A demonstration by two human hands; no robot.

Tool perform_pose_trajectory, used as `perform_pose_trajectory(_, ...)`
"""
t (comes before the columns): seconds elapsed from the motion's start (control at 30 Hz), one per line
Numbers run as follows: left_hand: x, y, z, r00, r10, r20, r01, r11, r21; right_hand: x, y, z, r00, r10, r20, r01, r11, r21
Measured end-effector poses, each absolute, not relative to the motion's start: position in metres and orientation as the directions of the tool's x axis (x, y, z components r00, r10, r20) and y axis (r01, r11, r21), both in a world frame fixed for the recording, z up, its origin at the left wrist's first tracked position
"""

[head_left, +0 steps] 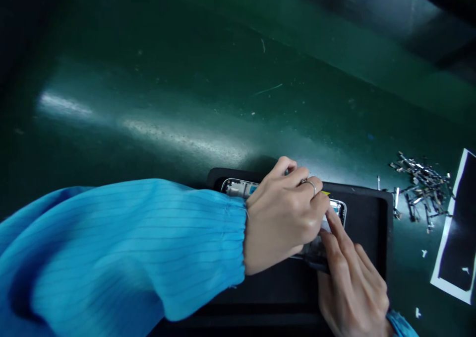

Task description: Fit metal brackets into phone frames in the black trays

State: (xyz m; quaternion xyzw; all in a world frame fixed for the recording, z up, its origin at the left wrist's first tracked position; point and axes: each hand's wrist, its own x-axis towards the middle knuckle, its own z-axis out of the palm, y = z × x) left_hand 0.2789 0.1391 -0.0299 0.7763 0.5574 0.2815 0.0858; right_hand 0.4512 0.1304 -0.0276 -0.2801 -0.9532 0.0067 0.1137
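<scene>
A phone frame (pixel 238 187) with a silvery rim lies in a black tray (pixel 368 228), largely covered by my hands. My left hand (pixel 284 213), with a ring on one finger, is curled over the middle of the frame. Its fingertips are hidden, so what they pinch does not show. My right hand (pixel 353 282) grips the frame's near right part, its fingertips meeting the left hand's fingers. Close to these fingers, a small yellow piece (pixel 326 193) sticks out at the far edge.
Right of the tray lies a pile of small flex-cable-like parts (pixel 424 180). Beyond it is a black sheet with a white border (pixel 461 237). Small white scraps (pixel 424 253) are scattered nearby on the green tabletop (pixel 167 79).
</scene>
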Motion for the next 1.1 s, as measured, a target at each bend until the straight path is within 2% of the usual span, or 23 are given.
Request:
perform_pose_trajectory(0.4,0.274,0.147,-0.026,0.349,0.874,0.34,0.826,-0.458,0.33,0.444,0.133,-0.023,-0.806,0.552,0.216,0.56,0.828,-0.025)
perform_pose_trajectory(0.63,0.267,0.146,-0.031,0.455,0.754,0.474,0.773,-0.598,0.21,0.441,0.136,-0.021,-0.796,0.555,0.241,0.565,0.825,-0.035)
perform_pose_trajectory(0.83,0.264,0.146,-0.035,0.475,0.684,0.553,0.752,-0.642,0.149,0.44,0.135,-0.023,-0.804,0.547,0.234,0.548,0.834,-0.067)
perform_pose_trajectory(1.1,0.266,0.146,-0.031,0.361,0.842,0.401,0.824,-0.489,0.285,0.443,0.135,-0.022,-0.793,0.565,0.228,0.553,0.825,-0.119)
